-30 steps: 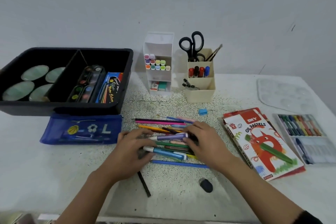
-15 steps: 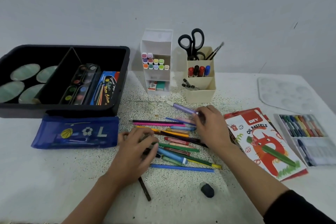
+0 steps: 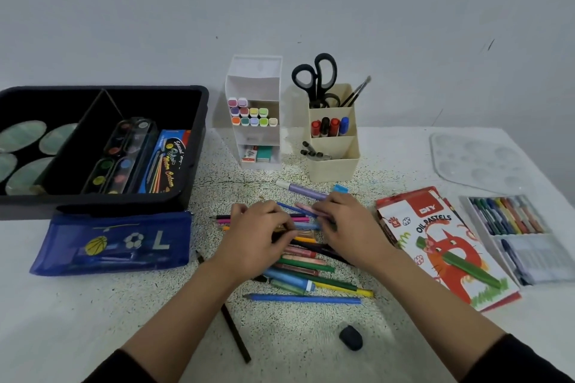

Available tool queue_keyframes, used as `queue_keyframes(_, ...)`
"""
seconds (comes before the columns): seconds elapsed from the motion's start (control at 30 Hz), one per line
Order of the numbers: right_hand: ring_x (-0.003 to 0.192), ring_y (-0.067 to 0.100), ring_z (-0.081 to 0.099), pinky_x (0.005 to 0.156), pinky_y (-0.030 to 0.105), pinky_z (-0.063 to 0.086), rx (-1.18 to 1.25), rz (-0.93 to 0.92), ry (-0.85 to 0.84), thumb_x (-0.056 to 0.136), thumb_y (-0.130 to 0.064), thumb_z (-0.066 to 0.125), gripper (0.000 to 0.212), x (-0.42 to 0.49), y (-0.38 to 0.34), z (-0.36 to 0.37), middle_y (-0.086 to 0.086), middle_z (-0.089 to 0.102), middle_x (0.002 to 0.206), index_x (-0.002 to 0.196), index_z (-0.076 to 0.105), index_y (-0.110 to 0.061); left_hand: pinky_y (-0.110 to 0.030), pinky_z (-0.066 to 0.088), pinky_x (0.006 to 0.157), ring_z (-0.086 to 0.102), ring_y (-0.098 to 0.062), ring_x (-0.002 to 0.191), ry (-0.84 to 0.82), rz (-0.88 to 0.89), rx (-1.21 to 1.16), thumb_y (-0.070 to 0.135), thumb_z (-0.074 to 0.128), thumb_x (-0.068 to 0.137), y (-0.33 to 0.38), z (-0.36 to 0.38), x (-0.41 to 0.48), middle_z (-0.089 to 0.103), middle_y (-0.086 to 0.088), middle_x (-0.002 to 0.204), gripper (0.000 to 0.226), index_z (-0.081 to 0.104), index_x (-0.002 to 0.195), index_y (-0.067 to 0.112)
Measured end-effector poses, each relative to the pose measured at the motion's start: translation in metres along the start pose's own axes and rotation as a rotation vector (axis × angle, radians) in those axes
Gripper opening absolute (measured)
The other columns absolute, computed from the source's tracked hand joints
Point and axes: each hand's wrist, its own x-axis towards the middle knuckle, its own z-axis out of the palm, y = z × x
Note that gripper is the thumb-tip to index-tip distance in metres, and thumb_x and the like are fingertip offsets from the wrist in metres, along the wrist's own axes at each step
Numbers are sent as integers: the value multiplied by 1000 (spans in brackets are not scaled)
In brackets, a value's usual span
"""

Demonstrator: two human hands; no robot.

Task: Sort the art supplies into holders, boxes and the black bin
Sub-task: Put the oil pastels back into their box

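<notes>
A pile of coloured pencils and markers (image 3: 306,274) lies mid-table. My left hand (image 3: 258,241) is on the pile's upper part, fingers curled onto several pencils. Beside it, my right hand (image 3: 347,227) pinches a pink marker (image 3: 306,208) at the pile's far edge. A purple marker (image 3: 303,191) lies loose on the table just beyond my right hand. Behind it stand the beige holder (image 3: 333,168) with scissors, brushes and markers, and the white holder (image 3: 253,78) with pastel markers. The black bin (image 3: 93,200), at the left, holds paint sets.
A blue pencil case (image 3: 115,242) lies in front of the bin. At the right are an oil pastels box (image 3: 441,246), an open pastel tray (image 3: 510,218) and a clear palette (image 3: 476,158). A black eraser (image 3: 351,337), a dark pencil (image 3: 236,336) and a blue sharpener (image 3: 340,188) lie loose.
My right hand carried the purple marker away from the pile, left it near the beige holder and came back to the pile. My left hand shifted toward the pile's far side.
</notes>
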Motion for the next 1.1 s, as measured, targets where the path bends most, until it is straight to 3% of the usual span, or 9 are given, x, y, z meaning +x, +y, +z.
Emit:
queue_keyframes(0.23, 87, 23, 58, 76, 40, 51, -14, 80, -148, 98, -20, 59, 11, 13, -7, -10, 3, 58, 96, 100, 68, -13, -40, 28, 99, 54, -8, 99, -274, -58, 60, 46, 68, 91, 7, -21, 21, 56, 14, 101, 15, 59, 93, 35)
queue_keyframes(0.43, 82, 17, 53, 69, 36, 49, 75, 108, -21, 97, -16, 59, 3, -2, -6, -11, -2, 56, 95, 99, 62, -15, -39, 29, 103, 56, -6, 94, -263, 40, 90, 39, 64, 96, 13, -29, 20, 64, 15, 92, 10, 57, 92, 33)
queue_keyframes(0.53, 78, 10, 56, 66, 33, 50, 204, 179, 49, 96, -15, 63, 5, -13, -1, -25, -6, 61, 89, 96, 61, -20, -36, 36, 97, 53, -4, 92, -194, 65, 41, 38, 66, 94, 20, -34, 20, 60, 17, 90, 11, 57, 89, 35)
queue_keyframes(0.67, 85, 3, 60, 64, 18, 48, 412, 249, 216, 95, -8, 63, 17, -31, 1, -59, -11, 65, 88, 104, 63, -23, -19, 42, 70, 54, -4, 79, -76, 128, -223, 25, 74, 90, 54, -37, 31, 60, 14, 84, 14, 62, 84, 30)
queue_keyframes(0.83, 78, 5, 65, 62, 17, 52, 465, 302, 318, 100, -18, 59, 24, -64, 30, -103, -4, 69, 89, 123, 56, -24, -18, 46, 62, 58, 0, 64, -28, 118, -488, 20, 80, 85, 118, -15, 57, 67, 7, 86, 10, 71, 85, 23)
queue_keyframes(0.93, 84, 0, 64, 64, 10, 49, 428, 338, 387, 101, -29, 58, 20, -89, 59, -125, -13, 68, 93, 120, 56, -29, -15, 45, 56, 67, -5, 66, -28, 69, -660, 16, 80, 85, 161, 6, 66, 74, 6, 79, 11, 70, 87, 19)
queue_keyframes(1.1, 89, -8, 62, 65, 5, 47, 395, 422, 388, 97, -27, 63, 20, -132, 122, -156, -24, 63, 98, 116, 57, -33, -17, 55, 63, 71, -4, 73, -78, -1, -728, 27, 82, 82, 228, 41, 79, 75, 10, 80, 20, 65, 93, 28)
